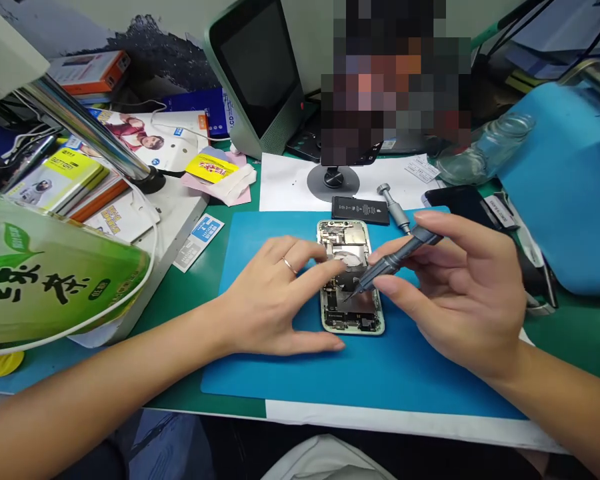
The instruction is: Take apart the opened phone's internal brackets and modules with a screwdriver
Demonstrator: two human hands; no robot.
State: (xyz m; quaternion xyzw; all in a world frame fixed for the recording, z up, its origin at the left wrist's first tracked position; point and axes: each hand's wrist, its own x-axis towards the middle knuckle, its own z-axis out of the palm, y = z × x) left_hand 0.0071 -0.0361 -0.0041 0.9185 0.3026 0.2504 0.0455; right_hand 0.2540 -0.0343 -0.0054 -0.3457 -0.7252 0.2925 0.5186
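An opened phone (pixel 350 313) lies on a blue mat (pixel 300 373), its inner parts showing. My left hand (pixel 280 300) rests over the phone's left side, fingers apart, with the fingertips on or just above its inner parts. Between the thumb and fingers of my right hand (pixel 460 293) is a grey screwdriver (pixel 395 260), tilted so that its thin tip points down-left over the lower middle of the phone. Whether the tip touches the phone I cannot tell. Behind the phone lie a black phone battery (pixel 361 210) and a second grey screwdriver (pixel 394 207).
A green drink container (pixel 55 267) and a white lamp's metal post (pixel 90 127) stand at the left, beside stacked boxes (pixel 60 177). At the back are a screen device (pixel 255 73) and a round stand base (pixel 325 187). A glass jar (pixel 490 150) is at right.
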